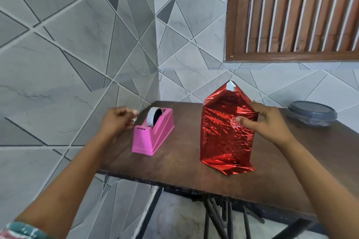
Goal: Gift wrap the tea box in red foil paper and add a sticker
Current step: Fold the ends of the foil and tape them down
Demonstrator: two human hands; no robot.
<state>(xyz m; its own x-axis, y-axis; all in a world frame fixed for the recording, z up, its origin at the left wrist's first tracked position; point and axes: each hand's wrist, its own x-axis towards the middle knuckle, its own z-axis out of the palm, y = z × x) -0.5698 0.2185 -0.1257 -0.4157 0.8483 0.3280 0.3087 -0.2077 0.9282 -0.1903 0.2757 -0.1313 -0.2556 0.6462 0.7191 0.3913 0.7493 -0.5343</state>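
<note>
Towards the centre right of the frame, the tea box (223, 141) stands upright on the table (184, 163), already sheathed in red foil paper (219, 106). Its upper end is folded to a peak with the silver underside showing at the tip, and its lower end is splayed loose against the tabletop.

Your right hand (268, 122) holds the box by its right edge. The thumb (242, 121) presses on the face turned to you and the fingers curl round behind. That grip probably pins a seam flat and steadies the tall parcel so it cannot tip while the other hand is busy.

Left of it, well apart, the pink tape dispenser (153, 134) sits with its roll of tape (152, 117) uppermost, close enough to reach without letting go of the box.

Your left hand (118, 120) hovers just beside the dispenser at the table's left edge, the forearm stretched in from the lower left. Its fingers are curled, with a small pale glint at their tips. It may be a bit of tape, but blur keeps you from telling whether anything is pinched.

Your right arm enters from the lower right, wrist bent inward. A lidded container (312, 114) rests at the far right. No sticker shows on the foil facing you, so that step looks undone.
</note>
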